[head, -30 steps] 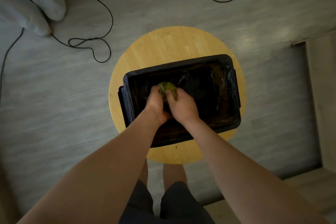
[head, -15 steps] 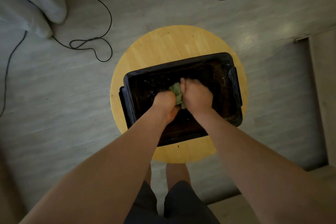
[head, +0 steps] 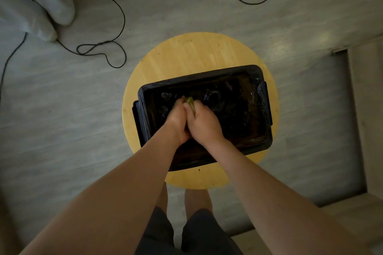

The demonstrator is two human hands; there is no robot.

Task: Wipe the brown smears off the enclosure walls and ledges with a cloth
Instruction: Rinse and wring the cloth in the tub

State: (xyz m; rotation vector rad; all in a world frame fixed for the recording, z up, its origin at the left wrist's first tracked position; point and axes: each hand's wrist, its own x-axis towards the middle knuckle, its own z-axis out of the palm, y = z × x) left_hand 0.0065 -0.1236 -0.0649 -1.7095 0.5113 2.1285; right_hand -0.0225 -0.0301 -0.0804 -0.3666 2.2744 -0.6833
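Hands are pressed together inside a black tub (head: pixel 267 109) that sits on a round wooden stool (head: pixel 186 56). The left hand (head: pixel 176 120) and the right hand (head: pixel 205 124) touch each other, and both are closed on a small green cloth (head: pixel 190 101), which shows only as a bit of colour just beyond the knuckles. The cloth seems to lie against the floor of the tub, nearer to its left wall than to its right wall.

I judge that the wiping is in the middle: the hands rub the bottom, while the walls and the rim look not yet reached. The next move probably calls for sliding the cloth outward from the hands to the left wall and up to the ledge, with firm pressure.

Brown smears are hard to see, because the inside is very dark and shiny. Most of the cloth is hidden by the fingers. The near wall of the tub is covered by the forearms.
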